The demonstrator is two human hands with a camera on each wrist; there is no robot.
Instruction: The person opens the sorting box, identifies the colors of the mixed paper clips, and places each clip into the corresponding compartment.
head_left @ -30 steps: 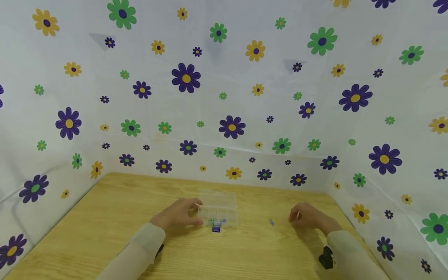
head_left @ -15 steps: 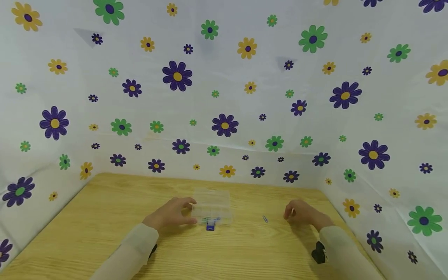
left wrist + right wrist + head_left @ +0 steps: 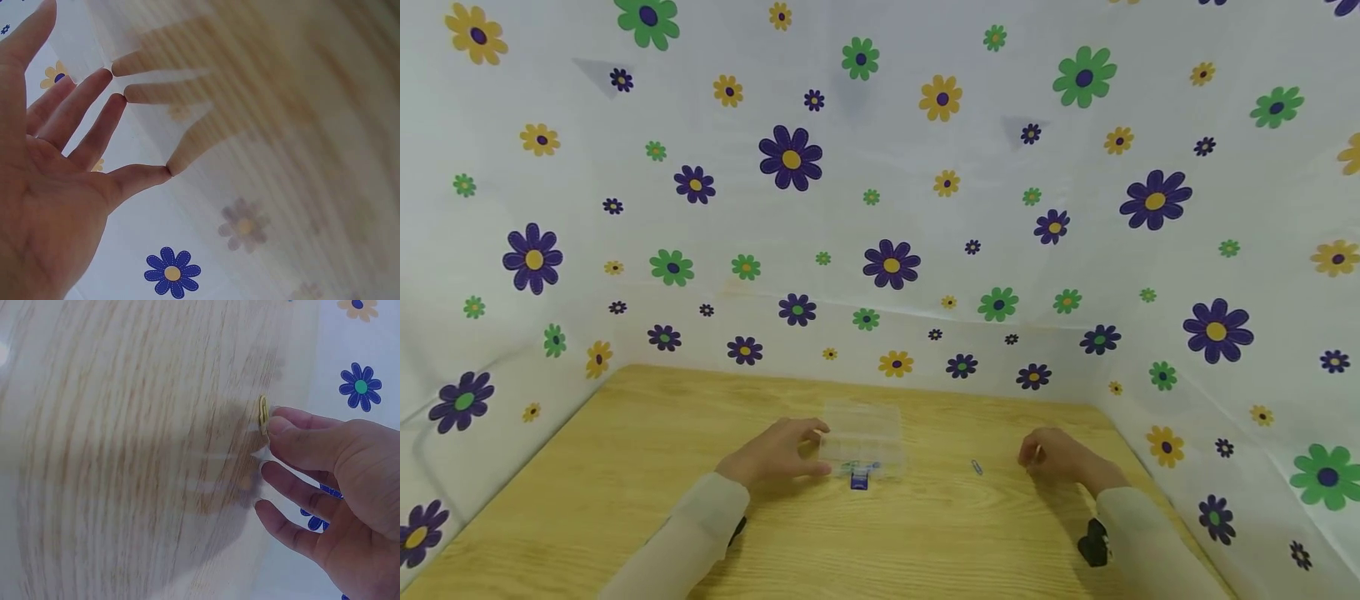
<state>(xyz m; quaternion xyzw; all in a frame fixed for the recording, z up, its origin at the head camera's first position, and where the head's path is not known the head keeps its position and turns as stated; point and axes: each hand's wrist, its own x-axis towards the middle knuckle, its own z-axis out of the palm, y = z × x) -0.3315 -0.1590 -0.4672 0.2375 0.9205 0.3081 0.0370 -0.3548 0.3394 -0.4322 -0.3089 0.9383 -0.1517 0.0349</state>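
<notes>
In the right wrist view my right hand (image 3: 340, 481) pinches a yellow paper clip (image 3: 263, 414) between thumb and index fingertip, its other fingertips near the tabletop. That clip is too small to make out in the head view. My left hand (image 3: 778, 454) rests beside a clear plastic compartment box (image 3: 880, 450), thumb and fingers spread at its left side. Contact with the box cannot be told. Small green and blue items (image 3: 871, 466) show near its front. A blue paper clip (image 3: 977, 467) lies on the table between the box and my right hand.
A dark blue piece (image 3: 859, 481) sits at the box's front edge. The wood-grain table (image 3: 925, 533) meets a white flowered sheet (image 3: 842, 217) at the back and both sides. A black object (image 3: 1093, 543) is at the right wrist.
The head view has shifted slightly. Both hands, the box and the blue paper clip keep their places.
</notes>
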